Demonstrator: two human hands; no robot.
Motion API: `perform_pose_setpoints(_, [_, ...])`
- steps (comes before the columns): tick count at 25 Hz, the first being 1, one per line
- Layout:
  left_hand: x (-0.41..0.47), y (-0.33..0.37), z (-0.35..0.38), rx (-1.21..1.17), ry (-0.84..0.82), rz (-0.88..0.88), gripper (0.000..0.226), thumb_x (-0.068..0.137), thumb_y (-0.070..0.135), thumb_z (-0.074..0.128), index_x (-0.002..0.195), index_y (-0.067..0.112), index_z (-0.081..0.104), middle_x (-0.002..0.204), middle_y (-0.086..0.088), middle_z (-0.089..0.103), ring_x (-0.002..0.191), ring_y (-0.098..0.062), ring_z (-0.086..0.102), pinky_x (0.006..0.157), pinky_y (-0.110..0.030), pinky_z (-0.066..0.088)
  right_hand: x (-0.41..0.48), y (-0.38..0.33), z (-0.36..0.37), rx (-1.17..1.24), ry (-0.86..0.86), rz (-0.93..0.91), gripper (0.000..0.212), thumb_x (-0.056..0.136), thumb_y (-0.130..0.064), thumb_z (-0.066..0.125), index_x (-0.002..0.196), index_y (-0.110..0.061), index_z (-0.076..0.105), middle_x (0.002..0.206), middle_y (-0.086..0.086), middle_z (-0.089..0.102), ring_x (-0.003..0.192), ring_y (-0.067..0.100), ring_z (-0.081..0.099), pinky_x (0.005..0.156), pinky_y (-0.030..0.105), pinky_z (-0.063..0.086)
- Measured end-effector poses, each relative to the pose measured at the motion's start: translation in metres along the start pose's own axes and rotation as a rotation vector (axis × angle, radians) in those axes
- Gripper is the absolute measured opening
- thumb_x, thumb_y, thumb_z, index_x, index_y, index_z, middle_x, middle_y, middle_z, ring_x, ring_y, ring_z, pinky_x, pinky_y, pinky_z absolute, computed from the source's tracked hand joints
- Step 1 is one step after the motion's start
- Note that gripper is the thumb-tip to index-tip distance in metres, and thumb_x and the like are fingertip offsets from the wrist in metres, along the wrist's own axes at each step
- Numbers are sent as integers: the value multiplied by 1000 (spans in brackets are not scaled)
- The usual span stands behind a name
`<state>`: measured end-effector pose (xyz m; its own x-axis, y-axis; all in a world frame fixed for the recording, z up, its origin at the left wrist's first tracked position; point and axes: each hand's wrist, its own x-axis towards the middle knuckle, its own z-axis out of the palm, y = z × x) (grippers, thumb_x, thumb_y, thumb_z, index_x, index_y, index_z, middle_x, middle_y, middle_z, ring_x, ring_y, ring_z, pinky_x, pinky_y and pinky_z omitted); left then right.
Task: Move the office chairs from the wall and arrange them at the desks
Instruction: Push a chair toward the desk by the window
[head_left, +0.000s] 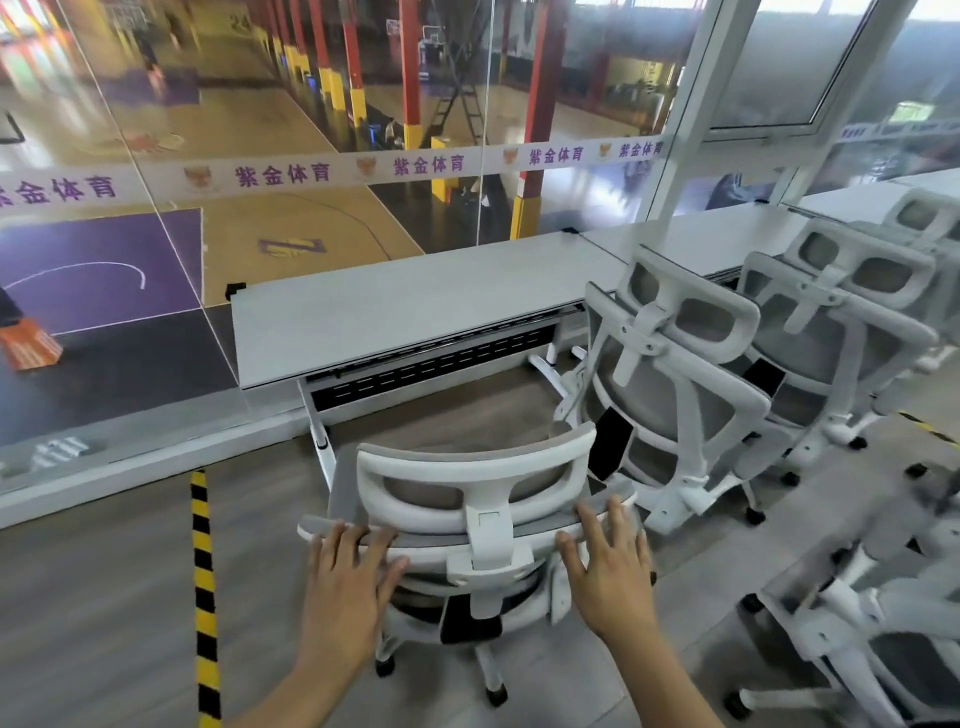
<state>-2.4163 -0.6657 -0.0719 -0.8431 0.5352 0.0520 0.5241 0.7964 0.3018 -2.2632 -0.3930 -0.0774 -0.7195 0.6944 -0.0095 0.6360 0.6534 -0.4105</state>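
A white office chair with grey mesh (470, 478) stands right in front of me, its back toward me, facing a white desk (405, 306) set against a glass wall. My left hand (348, 577) rests on the left top edge of the chair's backrest, fingers spread. My right hand (610, 566) lies on the right top edge, fingers spread too. Two more white chairs (675, 364) (836, 322) stand at the desks to the right, their backs to me.
A glass wall (311, 156) overlooks a sports hall behind the desks. A black-and-yellow tape strip (203, 571) runs along the wood floor at my left. Another chair's wheeled base (852, 639) sits at the lower right. A further desk (727, 234) continues the row.
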Motion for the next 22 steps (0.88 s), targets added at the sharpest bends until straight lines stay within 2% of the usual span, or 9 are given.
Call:
perform_pose_setpoints(5, [49, 0, 2, 45, 14, -22, 72, 90, 66, 9, 134, 32, 56, 133, -2, 54, 133, -27, 42, 117, -48, 27, 51, -12, 0, 12, -19, -21, 58, 99, -62, 30, 152, -37, 31, 168, 6, 4, 155, 21, -3, 125, 41, 2])
perform_pose_setpoints(11, [91, 2, 17, 61, 34, -23, 62, 96, 63, 20, 123, 29, 64, 119, -3, 60, 120, -29, 53, 109, -50, 38, 108, -10, 5, 12, -46, -61, 58, 100, -61, 31, 152, -36, 30, 168, 6, 0, 155, 21, -5, 125, 41, 4])
perform_pose_setpoints(14, [104, 12, 29, 35, 105, -81, 62, 97, 64, 21, 118, 28, 67, 116, -6, 60, 118, -34, 54, 106, -54, 38, 137, -2, 1, 10, -37, -123, 63, 96, -66, 23, 152, -37, 30, 168, 4, 0, 155, 21, -5, 126, 41, 1])
perform_pose_setpoints(22, [124, 74, 65, -9, 223, -295, 55, 95, 67, 20, 125, 33, 51, 126, 0, 51, 130, -28, 40, 115, -53, 29, 218, 31, -13, 7, -30, -333, 70, 91, -71, 22, 146, -32, 43, 163, 14, 20, 154, 27, 7, 125, 41, -1])
